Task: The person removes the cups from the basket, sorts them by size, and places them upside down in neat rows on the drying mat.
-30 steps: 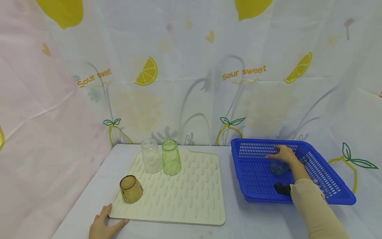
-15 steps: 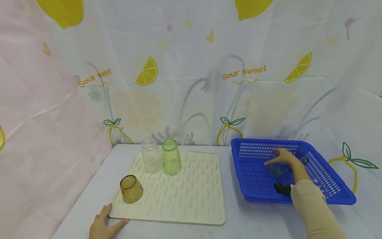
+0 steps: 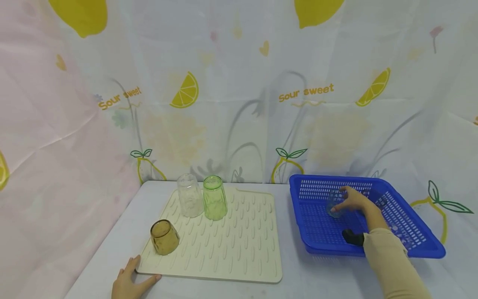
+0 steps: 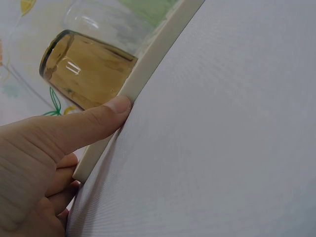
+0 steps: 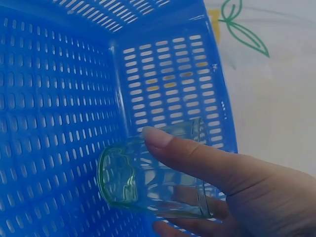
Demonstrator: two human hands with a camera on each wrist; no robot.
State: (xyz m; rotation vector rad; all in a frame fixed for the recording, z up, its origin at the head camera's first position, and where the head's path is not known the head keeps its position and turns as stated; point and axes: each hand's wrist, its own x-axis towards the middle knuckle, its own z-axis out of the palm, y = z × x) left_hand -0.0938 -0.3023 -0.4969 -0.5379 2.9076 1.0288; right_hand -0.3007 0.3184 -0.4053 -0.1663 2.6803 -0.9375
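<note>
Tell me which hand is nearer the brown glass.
Left: the left hand touches the mat just in front of the brown glass; the right hand is farther right, holding another glass inside the blue basket.

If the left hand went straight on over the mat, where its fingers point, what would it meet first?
Probably the brown glass, just beyond the corner of the mat that the left hand touches, though the exact line is hard to judge.
</note>
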